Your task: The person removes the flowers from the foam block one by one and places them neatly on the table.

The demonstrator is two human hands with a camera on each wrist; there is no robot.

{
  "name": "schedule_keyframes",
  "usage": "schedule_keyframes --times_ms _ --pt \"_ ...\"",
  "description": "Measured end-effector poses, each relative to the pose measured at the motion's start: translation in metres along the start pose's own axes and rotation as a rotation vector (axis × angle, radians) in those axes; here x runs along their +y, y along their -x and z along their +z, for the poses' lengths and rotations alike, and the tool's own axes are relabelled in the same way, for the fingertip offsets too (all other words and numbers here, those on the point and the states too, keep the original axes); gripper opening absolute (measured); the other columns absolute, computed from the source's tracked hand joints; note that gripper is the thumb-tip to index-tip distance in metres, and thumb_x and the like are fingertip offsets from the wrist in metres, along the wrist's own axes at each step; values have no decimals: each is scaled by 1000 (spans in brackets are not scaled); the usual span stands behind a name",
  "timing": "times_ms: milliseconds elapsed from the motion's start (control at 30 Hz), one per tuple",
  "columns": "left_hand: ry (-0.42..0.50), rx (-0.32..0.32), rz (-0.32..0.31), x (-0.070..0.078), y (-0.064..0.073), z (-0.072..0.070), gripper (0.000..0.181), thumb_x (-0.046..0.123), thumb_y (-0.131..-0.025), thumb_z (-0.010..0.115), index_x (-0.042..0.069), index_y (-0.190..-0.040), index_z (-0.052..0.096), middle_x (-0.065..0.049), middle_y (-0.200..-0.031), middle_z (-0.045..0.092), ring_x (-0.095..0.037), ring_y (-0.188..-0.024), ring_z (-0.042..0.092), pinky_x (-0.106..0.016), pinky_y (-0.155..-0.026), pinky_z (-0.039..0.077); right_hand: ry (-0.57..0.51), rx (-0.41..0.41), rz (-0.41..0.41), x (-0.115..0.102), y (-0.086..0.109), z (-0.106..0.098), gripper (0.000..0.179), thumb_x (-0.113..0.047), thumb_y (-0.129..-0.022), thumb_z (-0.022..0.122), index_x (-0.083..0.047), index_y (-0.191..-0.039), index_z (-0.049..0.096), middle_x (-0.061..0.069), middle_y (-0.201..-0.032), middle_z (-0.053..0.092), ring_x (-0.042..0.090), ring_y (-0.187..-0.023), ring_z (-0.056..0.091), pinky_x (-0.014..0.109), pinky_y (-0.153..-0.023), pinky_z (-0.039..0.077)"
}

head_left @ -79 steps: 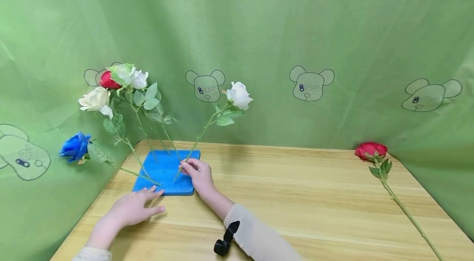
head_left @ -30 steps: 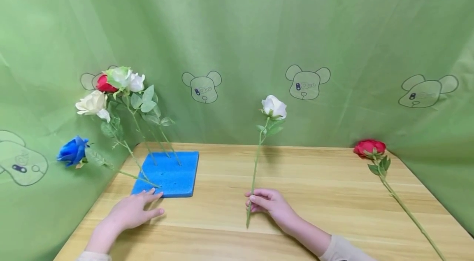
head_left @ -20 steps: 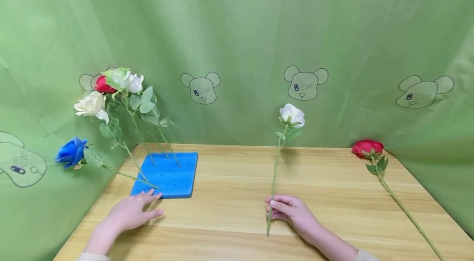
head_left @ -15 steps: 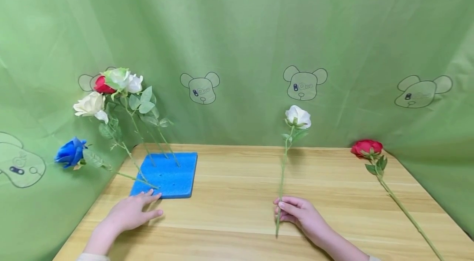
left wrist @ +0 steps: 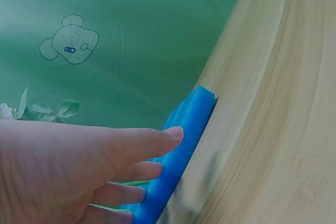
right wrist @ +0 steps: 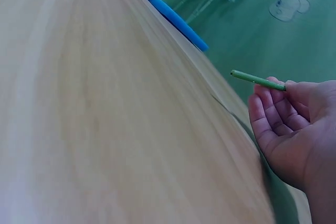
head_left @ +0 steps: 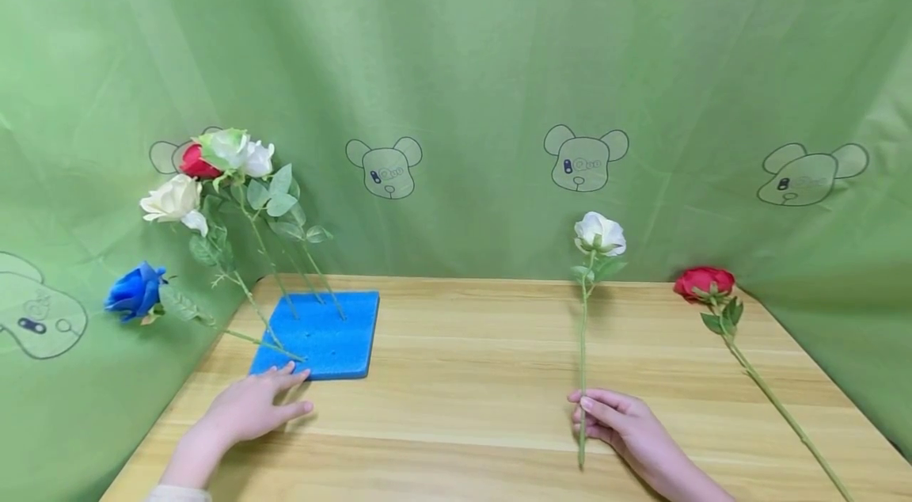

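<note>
White rose (head_left: pixel 601 233), pinched low on its stem by the right hand (head_left: pixel 630 427), above the wooden surface (head_left: pixel 456 423).
The left hand (head_left: pixel 251 407), with fingers spread, touches the near edge of the blue pad (head_left: pixel 340 340). The blue rose (head_left: pixel 135 290) leans out to the left, its stem passing close to this hand, and a red rose (head_left: pixel 704 283) lies at the right side.

I'm looking remotely into a curtained-off booth (head_left: pixel 712 51): green cloth (head_left: pixel 456 35) printed with cartoon bear heads (head_left: pixel 583 161) hangs behind and along both sides of a wood-grain bench (head_left: pixel 456 399).
</note>
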State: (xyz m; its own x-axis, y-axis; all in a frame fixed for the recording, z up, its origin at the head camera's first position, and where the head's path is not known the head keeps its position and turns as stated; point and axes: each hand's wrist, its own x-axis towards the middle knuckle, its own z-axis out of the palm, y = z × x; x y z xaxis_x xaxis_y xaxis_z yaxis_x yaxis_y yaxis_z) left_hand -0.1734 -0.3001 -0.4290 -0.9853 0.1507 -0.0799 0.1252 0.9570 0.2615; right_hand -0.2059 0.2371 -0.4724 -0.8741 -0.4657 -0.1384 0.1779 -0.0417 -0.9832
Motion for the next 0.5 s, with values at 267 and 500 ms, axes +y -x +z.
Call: schedule_keyframes --times_ms 267,500 --pt "-7 5 2 0 0 -1 71 64 -85 59 17 -138 56 -20 -147 48 -51 -133 43 -72 -102 36 -6 15 22 0 20 -24 26 -18 -104 46 -22 -113 70 -7 -98 72 4 -91 66 23 -85 58" --pt "9 12 -3 0 1 1 69 62 -86 60 16 -137 57 -19 -147 48 -50 -134 42 -71 -104 35 -75 -38 -47 4 38 -47 36 -12 -106 39 -26 -112 72 -9 -98 72 2 -91 66 20 -82 58"
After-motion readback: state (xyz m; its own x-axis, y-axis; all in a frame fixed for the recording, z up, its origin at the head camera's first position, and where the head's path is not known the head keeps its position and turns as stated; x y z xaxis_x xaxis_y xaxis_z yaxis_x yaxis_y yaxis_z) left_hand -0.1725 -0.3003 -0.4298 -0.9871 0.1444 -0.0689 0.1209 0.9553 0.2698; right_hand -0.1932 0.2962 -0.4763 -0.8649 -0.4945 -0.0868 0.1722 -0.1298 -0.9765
